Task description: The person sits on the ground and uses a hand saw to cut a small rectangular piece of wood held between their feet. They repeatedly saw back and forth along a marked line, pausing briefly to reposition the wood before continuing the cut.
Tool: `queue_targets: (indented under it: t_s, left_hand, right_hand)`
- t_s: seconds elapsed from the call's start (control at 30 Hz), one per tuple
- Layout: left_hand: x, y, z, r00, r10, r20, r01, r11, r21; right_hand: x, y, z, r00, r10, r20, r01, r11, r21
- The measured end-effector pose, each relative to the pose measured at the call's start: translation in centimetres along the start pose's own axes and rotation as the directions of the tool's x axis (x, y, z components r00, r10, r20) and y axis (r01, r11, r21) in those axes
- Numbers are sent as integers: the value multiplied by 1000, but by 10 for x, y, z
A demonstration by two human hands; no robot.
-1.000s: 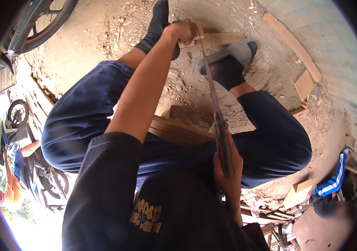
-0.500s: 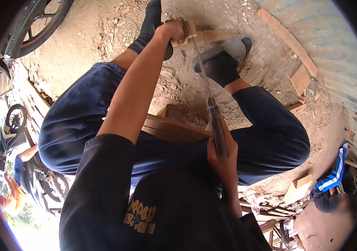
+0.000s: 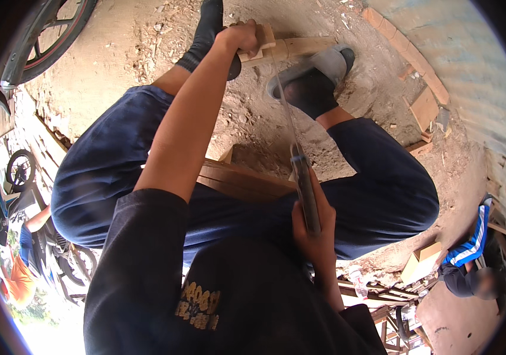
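My left hand (image 3: 242,38) is closed on a small light wood block (image 3: 266,36) near the top of the view. The block sits at one end of a longer pale wood board (image 3: 300,47) on the ground. My right hand (image 3: 317,236) is wrapped round the dark handle of a handsaw (image 3: 306,195), close to my lap. Its thin blade, seen nearly edge-on, runs away from me to the block. Whether the teeth are in the wood cannot be made out. My feet, one in a grey slipper (image 3: 318,66), flank the board.
Under me is a brown wooden plank seat (image 3: 244,180). A motorcycle wheel (image 3: 57,47) stands at the far left. Along the right run a row of bricks (image 3: 404,50) and a corrugated metal wall (image 3: 472,77). Other people are at the lower left and lower right, near a cardboard box (image 3: 421,262).
The saw handle and my right hand have drawn slightly back toward me. My left hand stays on the block, and the whole view has shifted a little.
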State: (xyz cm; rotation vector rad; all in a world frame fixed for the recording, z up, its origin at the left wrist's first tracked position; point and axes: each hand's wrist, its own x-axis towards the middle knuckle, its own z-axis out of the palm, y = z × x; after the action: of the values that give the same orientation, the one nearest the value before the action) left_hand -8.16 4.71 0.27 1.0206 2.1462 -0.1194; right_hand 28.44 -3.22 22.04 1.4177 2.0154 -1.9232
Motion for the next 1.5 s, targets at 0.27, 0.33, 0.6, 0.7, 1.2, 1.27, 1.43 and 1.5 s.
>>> queue_targets:
  t_s: [0.27,0.33,0.6,0.7,1.2,1.27,1.43,1.5]
  left_hand:
    - [-1,1,-1,1000,5,-16,-5,1000,-7]
    - [-2,0,-3,1000,-10,26,11,999,-39]
    - [-6,4,-6,999,-4,40,5,1000,-20]
    - [-6,0,-2,1000,-27,7,27,1000,-12]
    - [-1,2,-2,1000,29,-7,-28,999,30]
    - [-2,3,-1,1000,15,-4,-15,1000,17]
    - [-3,-1,-2,999,4,41,-2,999,-49]
    - [-4,0,-3,999,44,0,-44,999,-7]
  right_hand:
    - [-5,10,3,997,-53,-57,50,998,-45]
    - [0,3,4,1000,12,-22,-13,1000,-20]
    - [-7,9,1,995,-60,-78,58,998,-27]
    - [11,4,4,999,52,14,-51,996,-79]
    - [-9,7,0,994,-63,-95,59,997,-44]
    - [-1,4,2,997,-46,-58,44,998,-38]
    - [28,-3,9,999,-32,-13,32,999,-4]
    - [21,7,13,988,-135,-80,132,991,-35]
